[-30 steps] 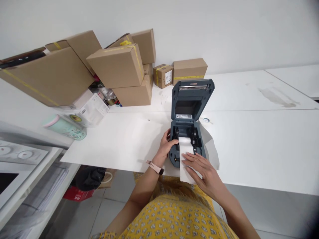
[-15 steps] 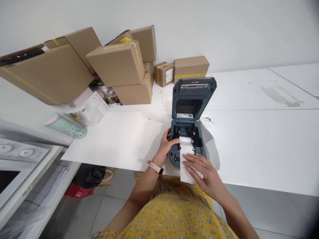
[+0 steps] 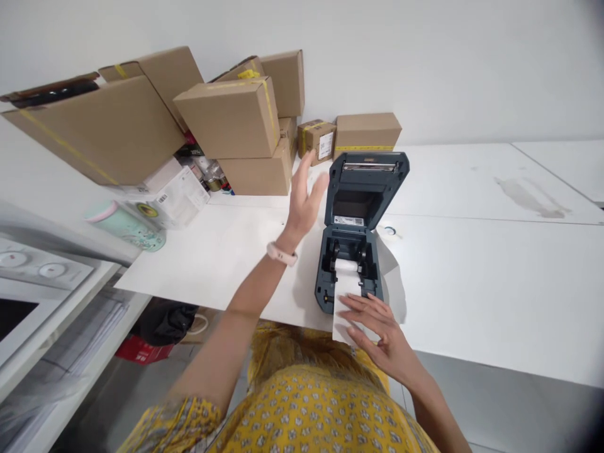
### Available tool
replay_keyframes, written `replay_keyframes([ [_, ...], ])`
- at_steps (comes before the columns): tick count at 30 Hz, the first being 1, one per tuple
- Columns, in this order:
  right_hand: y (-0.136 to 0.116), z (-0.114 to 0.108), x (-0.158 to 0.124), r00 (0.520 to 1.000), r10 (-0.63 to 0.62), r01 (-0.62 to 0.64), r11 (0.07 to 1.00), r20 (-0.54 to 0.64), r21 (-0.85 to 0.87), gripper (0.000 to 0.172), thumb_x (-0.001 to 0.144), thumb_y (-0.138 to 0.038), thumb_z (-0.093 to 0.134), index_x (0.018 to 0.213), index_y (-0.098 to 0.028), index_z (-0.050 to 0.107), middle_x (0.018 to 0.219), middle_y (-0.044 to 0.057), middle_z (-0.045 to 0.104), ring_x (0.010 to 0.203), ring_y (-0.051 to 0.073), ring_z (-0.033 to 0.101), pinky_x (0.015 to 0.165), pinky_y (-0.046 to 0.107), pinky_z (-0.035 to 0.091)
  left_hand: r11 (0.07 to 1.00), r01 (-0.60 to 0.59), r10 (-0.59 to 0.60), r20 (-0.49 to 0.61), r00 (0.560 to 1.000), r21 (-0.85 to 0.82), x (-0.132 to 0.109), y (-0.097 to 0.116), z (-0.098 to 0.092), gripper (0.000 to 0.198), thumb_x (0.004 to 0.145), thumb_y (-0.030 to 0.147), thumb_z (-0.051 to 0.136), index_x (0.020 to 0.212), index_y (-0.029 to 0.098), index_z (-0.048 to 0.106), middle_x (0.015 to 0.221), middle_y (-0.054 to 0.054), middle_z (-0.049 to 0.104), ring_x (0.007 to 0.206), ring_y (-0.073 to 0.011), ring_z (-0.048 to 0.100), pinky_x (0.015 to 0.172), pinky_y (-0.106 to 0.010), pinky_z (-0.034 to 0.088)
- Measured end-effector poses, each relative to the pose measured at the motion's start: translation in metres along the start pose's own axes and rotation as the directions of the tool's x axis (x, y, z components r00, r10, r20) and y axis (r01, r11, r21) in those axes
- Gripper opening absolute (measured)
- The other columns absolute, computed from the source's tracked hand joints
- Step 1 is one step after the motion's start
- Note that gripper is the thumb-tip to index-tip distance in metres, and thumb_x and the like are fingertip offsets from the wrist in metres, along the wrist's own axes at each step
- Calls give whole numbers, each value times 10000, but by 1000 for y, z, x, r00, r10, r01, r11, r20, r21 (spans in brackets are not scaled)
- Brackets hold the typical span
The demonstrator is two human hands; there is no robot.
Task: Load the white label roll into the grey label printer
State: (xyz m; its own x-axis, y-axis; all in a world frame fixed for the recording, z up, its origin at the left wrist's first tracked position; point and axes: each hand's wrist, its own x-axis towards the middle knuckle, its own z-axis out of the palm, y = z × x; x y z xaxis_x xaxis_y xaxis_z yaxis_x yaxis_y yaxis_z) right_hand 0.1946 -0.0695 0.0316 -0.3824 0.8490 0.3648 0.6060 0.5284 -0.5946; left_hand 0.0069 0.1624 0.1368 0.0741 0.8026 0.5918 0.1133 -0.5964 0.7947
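Note:
A dark grey label printer [image 3: 323, 277] stands on the white table with its lid [image 3: 367, 189] raised. Inside it sits a small roll of white label paper [image 3: 346, 265], and a strip from that roll runs out over the printer's front past the table edge. My right hand [image 3: 377, 327] lies on this strip with its fingers stretched out. In the air left of the raised lid is my left hand [image 3: 304, 198], fingers extended and holding nothing, a pale pink band on its wrist.
Cardboard boxes [image 3: 226, 119] are stacked at the back left, with two smaller ones [image 3: 368, 131] behind the printer. A green tumbler [image 3: 129, 229] lies by a white box. Backing paper [image 3: 394, 283] and a small ring [image 3: 389, 231] lie right of the printer.
My left hand has let go of the printer's left side and risen up beside the lid. My right hand stays on the paper strip. The view has shifted slightly.

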Motion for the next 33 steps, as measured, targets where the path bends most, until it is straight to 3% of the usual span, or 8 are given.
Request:
replay_keyframes([
  [2,-2,0,-4,999,-27,29,999,37,-43,298,975,-403,608,1250,-335,700,1449,35,637,1359,289,596,1136,593,461,1000,-3,2,41,999,7,51,6,11,551,1085,457,303,1500,114,422,1617,-146,404,1566,-291,247,1238,-439,188],
  [4,-3,3,-9,996,-70,76,992,58,-105,428,928,-488,661,1322,-321,651,1502,56,586,1400,320,553,1142,633,434,994,106,-103,187,977,-6,84,7,24,762,1058,340,-80,1374,12,532,1490,-138,508,1514,-313,302,1129,-505,267],
  [7,-1,14,-16,992,-125,121,971,-7,-206,439,931,-394,667,1351,-279,615,1509,81,578,1419,325,531,1149,639,411,977,205,-179,307,935,-54,84,7,37,698,1089,436,79,1225,70,658,1266,-139,691,1331,-278,607,1075,-562,424],
  [11,1,27,-20,971,-183,138,955,-153,-261,470,895,-43,494,1280,-265,645,1445,48,641,1427,267,530,1169,573,403,987,-40,72,207,976,-155,19,23,29,458,1060,480,380,1184,169,693,1257,-90,710,1270,-242,637,1171,-459,419],
  [16,-4,31,-24,946,-216,146,950,-243,-275,419,906,-75,578,1240,-311,667,1320,10,727,1286,243,651,1175,538,414,971,-236,220,258,941,31,-86,43,0,435,1068,457,337,1322,269,635,1437,-88,611,1377,-252,542,1215,-471,378],
  [21,-8,42,-40,924,-205,127,961,-323,-247,478,904,-98,644,1321,-333,643,1201,9,780,1065,225,753,1023,460,551,938,-318,252,360,898,136,-171,17,-14,396,1021,390,427,1298,255,675,1410,-110,652,1403,-289,533,1229,-552,358],
  [28,-14,52,-62,872,-195,96,967,-449,-235,654,887,-139,670,1483,-368,526,1097,8,804,957,248,766,816,421,636,966,-177,104,341,934,191,-223,-14,-5,370,931,356,549,1251,272,714,1355,-94,701,1385,-298,558,1268,-567,272],
  [33,-15,40,-47,765,13,-128,983,-644,-132,598,943,-161,556,1505,-358,500,1412,74,640,1276,313,619,1028,535,530,962,-182,136,223,965,201,-232,-18,7,362,945,321,503,1230,265,718,1324,-96,715,1375,-296,564,1266,-576,268],
])
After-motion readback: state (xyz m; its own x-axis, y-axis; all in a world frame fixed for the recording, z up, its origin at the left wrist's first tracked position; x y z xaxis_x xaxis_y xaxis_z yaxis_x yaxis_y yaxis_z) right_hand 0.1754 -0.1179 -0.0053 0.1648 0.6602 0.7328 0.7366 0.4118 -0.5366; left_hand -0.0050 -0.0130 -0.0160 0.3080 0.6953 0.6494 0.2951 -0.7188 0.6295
